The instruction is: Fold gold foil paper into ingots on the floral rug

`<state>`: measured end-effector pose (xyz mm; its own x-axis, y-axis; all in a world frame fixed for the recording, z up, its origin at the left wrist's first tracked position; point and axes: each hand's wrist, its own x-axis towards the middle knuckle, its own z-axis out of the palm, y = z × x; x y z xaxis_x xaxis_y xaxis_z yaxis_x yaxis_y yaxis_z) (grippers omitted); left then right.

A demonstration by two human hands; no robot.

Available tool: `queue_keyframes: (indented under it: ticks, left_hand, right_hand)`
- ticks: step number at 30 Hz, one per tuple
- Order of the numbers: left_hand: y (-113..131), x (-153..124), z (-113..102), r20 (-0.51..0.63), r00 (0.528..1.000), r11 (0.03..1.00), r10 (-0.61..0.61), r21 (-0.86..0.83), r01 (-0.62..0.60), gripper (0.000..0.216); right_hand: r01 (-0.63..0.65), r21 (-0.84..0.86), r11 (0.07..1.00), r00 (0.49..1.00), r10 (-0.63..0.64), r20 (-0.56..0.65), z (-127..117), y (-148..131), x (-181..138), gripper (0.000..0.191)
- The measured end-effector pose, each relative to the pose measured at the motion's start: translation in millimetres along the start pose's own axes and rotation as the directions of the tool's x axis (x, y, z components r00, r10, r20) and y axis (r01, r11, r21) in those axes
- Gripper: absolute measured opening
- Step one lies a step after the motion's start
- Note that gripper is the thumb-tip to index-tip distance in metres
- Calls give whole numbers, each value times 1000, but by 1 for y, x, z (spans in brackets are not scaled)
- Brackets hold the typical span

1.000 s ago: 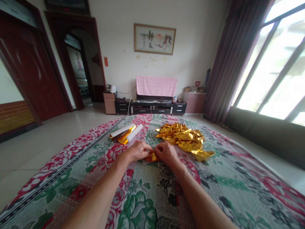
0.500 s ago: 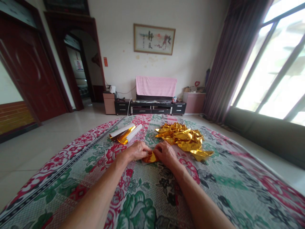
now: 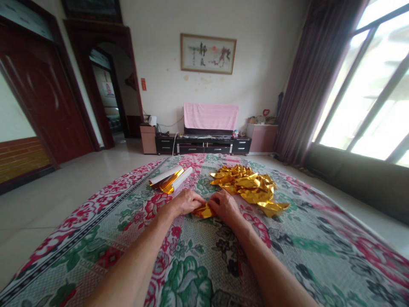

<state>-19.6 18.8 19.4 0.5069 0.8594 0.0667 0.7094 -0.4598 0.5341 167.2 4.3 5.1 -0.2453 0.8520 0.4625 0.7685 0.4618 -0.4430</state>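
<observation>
A small piece of gold foil paper (image 3: 204,211), partly folded, lies on the patterned tablecloth (image 3: 187,277) between my hands. My left hand (image 3: 188,202) pinches its left side, and my right hand (image 3: 224,204) has its fingers closed on the right side. The fingertips partly cover the piece, so its folds are hard to make out. Just beyond my right hand is a heap of folded gold paper pieces (image 3: 249,183), with one piece (image 3: 272,209) at its near right edge. Curled gold paper sheets with white backs (image 3: 169,179) rest beyond my left hand.
The round table's far edge faces a low black TV cabinet (image 3: 204,147), on which a pink cloth (image 3: 211,116) covers the screen. A purple curtain (image 3: 305,85) hangs by the window on the right. Red wooden doors (image 3: 44,85) stand on the left.
Both hands stay at the gold foil paper, with only slight finger movement; a little more of its gold surface shows between them. The whole view has shifted slightly.
</observation>
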Motion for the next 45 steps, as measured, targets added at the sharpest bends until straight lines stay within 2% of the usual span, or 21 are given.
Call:
queue_keyframes:
  ticks: [7, 12, 17, 31, 38, 43, 45]
  left_hand:
    - [6, -2, 5, -93, 996, 997, 14, 76, -7, 30]
    - [14, -5, 1, -61, 995, 976, 85, 207, -70, 29]
    - [17, -9, -3, -26, 995, 958, 99, 272, -88, 29]
    - [16, -9, -4, -12, 996, 967, 87, 241, -82, 30]
    - [17, -9, -5, -6, 996, 971, 94, 221, -90, 29]
    - [21, -11, -7, 9, 995, 980, 96, 172, -96, 29]
    - [23, -12, -8, 9, 997, 985, 82, 150, -83, 28]
  right_hand:
    - [-28, -18, 999, 1000, 28, 12, -1, 0, 1, 13]
    - [-121, -91, 988, 993, 119, -28, 4, -7, 1, 17]
    - [-131, -87, 988, 991, 126, -52, 5, -10, 1, 15]
    - [-324, -143, 935, 945, 315, -87, -7, 5, 8, 17]
    - [-384, -200, 902, 919, 352, -177, -5, 7, 10, 17]
    - [-406, -81, 910, 887, 371, -275, -9, 7, 8, 20]
    - [-348, -9, 938, 881, 323, -345, -11, 3, 7, 20]
